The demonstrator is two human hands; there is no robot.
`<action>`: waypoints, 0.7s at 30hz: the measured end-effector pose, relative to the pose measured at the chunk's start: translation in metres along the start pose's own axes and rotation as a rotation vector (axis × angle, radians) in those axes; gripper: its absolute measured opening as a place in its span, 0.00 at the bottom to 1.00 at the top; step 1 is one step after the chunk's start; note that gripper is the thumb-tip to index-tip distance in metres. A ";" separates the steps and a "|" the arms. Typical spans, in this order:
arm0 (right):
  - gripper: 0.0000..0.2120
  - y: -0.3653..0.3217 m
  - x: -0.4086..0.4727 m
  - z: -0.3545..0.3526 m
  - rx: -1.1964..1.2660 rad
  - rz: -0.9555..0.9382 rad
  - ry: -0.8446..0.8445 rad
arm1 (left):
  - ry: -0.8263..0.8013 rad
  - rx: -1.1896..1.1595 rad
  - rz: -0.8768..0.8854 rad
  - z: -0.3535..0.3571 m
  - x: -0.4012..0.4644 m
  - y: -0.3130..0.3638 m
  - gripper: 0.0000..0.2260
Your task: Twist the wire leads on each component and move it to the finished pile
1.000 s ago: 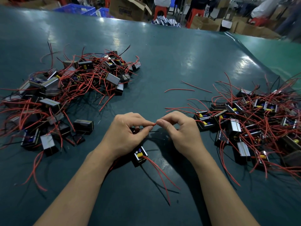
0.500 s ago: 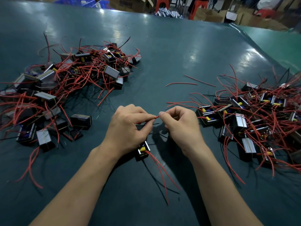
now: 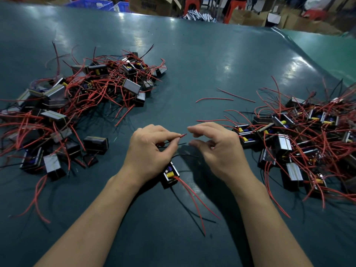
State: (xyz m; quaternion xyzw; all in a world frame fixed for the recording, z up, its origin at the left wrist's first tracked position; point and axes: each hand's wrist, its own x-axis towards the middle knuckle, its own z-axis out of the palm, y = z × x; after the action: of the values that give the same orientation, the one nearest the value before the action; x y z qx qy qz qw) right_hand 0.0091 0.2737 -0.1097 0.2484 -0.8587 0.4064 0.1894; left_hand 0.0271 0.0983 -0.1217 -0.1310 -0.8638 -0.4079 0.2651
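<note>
Lettering on the brown cardboard box (image 3: 152, 4) far beyond the hands is too blurred to read. The left hand (image 3: 149, 151) pinches the tip of a thin red wire lead (image 3: 182, 135) between thumb and forefinger; the small black box-shaped component (image 3: 170, 175) lies under its wrist on the glossy dark-green table mat (image 3: 202, 60). Just beside it, the right hand (image 3: 217, 149) hangs loosely curled, grasping nothing. Tangled piles of like components lie left (image 3: 77, 105) and right (image 3: 300, 139) of the hands.

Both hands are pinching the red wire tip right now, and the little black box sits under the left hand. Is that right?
Not quite. In the head view only the left hand pinches the red wire tip; the right hand is off it, with a gap between. The little black box does sit under the left hand.
</note>
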 end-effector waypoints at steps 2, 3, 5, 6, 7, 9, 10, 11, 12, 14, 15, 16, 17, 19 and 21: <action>0.14 0.002 0.000 -0.001 0.003 0.010 -0.015 | -0.013 -0.036 -0.006 -0.002 0.001 -0.001 0.04; 0.13 0.003 0.001 0.001 -0.009 -0.011 -0.001 | -0.027 -0.047 -0.003 -0.002 0.001 -0.001 0.04; 0.09 0.003 0.003 0.004 -0.019 -0.067 0.034 | -0.054 -0.073 0.000 -0.003 0.001 -0.001 0.04; 0.07 0.003 0.004 0.005 -0.009 -0.083 0.042 | -0.064 -0.086 -0.004 -0.003 0.001 -0.001 0.04; 0.06 0.003 0.005 0.006 0.000 -0.089 0.043 | -0.069 -0.098 -0.010 -0.003 0.000 -0.002 0.04; 0.05 0.006 0.005 0.005 0.014 -0.091 0.022 | -0.078 -0.119 -0.024 -0.004 0.000 -0.003 0.04; 0.05 0.006 0.005 0.003 0.018 -0.093 -0.001 | -0.084 -0.125 -0.028 -0.004 0.000 -0.004 0.04; 0.05 0.007 0.004 0.002 0.019 -0.097 -0.025 | -0.092 -0.129 -0.029 -0.005 0.000 -0.004 0.04; 0.05 0.007 0.003 0.001 0.009 -0.105 -0.045 | -0.098 -0.131 -0.026 -0.005 0.000 -0.004 0.04; 0.06 0.006 0.002 0.001 -0.043 -0.111 -0.067 | -0.105 -0.128 -0.005 -0.006 -0.001 -0.003 0.04; 0.08 0.005 0.001 0.001 -0.065 -0.096 -0.073 | -0.107 -0.121 0.012 -0.005 -0.001 -0.002 0.04; 0.09 0.004 0.001 0.001 -0.081 -0.061 -0.084 | -0.107 -0.112 0.031 -0.005 -0.001 -0.001 0.04; 0.10 0.003 0.000 0.001 -0.085 -0.003 -0.105 | -0.101 -0.104 0.049 -0.005 -0.001 -0.001 0.04; 0.13 -0.001 0.000 0.005 -0.038 0.164 -0.147 | -0.077 -0.104 0.072 -0.004 -0.001 0.000 0.04; 0.16 -0.007 0.002 0.008 0.191 0.408 -0.135 | -0.049 -0.115 0.084 -0.003 -0.001 0.000 0.04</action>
State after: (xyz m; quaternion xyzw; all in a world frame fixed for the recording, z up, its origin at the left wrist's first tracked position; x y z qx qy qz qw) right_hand 0.0106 0.2629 -0.1089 0.1131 -0.8594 0.4983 0.0208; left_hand 0.0292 0.0958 -0.1205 -0.1922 -0.8388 -0.4420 0.2530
